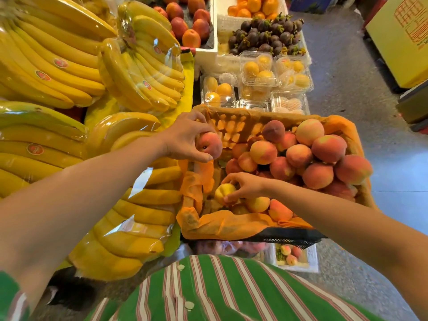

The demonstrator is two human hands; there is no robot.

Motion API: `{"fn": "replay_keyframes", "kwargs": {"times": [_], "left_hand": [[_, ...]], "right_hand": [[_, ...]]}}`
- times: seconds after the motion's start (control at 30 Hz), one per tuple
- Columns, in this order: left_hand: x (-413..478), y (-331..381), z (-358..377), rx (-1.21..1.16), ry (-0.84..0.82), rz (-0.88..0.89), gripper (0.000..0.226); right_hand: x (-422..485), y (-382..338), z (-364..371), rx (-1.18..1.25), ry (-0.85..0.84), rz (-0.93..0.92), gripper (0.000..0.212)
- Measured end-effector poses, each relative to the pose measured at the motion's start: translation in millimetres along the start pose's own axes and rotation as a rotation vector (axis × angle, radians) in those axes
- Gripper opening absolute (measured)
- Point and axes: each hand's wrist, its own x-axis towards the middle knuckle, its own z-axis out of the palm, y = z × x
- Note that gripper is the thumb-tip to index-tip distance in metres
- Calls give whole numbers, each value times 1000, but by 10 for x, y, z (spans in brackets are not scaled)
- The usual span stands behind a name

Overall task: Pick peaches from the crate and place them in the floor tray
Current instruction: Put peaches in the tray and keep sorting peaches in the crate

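Observation:
A crate (236,224) lined with orange paper sits in front of me, with several pink-orange peaches (298,156) heaped on its right side. My left hand (183,140) holds a reddish peach (209,144) above the crate's left rim. My right hand (243,185) reaches low into the crate's near left part, fingers closed on a yellowish peach (223,192). A white floor tray (311,268) shows below the crate's near edge, with a few peaches (289,254) in it.
Wrapped banana bunches (69,77) fill the display on the left. Behind the crate stand clear fruit boxes (258,70), a pile of mangosteens (268,34), oranges and a white box of nectarines (192,24). Grey floor and a yellow carton (403,38) lie to the right.

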Motion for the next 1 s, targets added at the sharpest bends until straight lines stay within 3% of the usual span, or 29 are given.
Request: {"fn": "replay_keyframes", "kwargs": {"times": [0.13, 0.4, 0.47, 0.53, 0.6, 0.67, 0.8, 0.9, 1.0], "left_hand": [[-26, 16, 9, 0, 6, -16, 81], [20, 38, 14, -16, -36, -2, 74], [38, 51, 21, -18, -54, 1, 75], [53, 77, 26, -10, -66, 11, 75], [72, 116, 39, 11, -81, 15, 79], [89, 176, 48, 26, -104, 13, 82], [103, 250, 93, 92, -135, 73, 74], [63, 153, 94, 121, -154, 94, 67], [-7, -10, 74, 263, -237, 171, 52]], "right_hand": [[185, 52, 108, -215, -12, -33, 62], [274, 50, 98, -225, -43, -35, 50], [191, -21, -6, 1, 50, -43, 41], [49, -127, -135, 499, 121, -30, 45], [-89, -198, -244, 934, 53, -62, 54], [-182, -268, -302, 1060, -17, -121, 50], [-172, -315, -314, 982, 12, -158, 32], [-124, -198, -316, 907, 54, -131, 39], [25, -41, -211, 667, 170, -41, 51]]}}
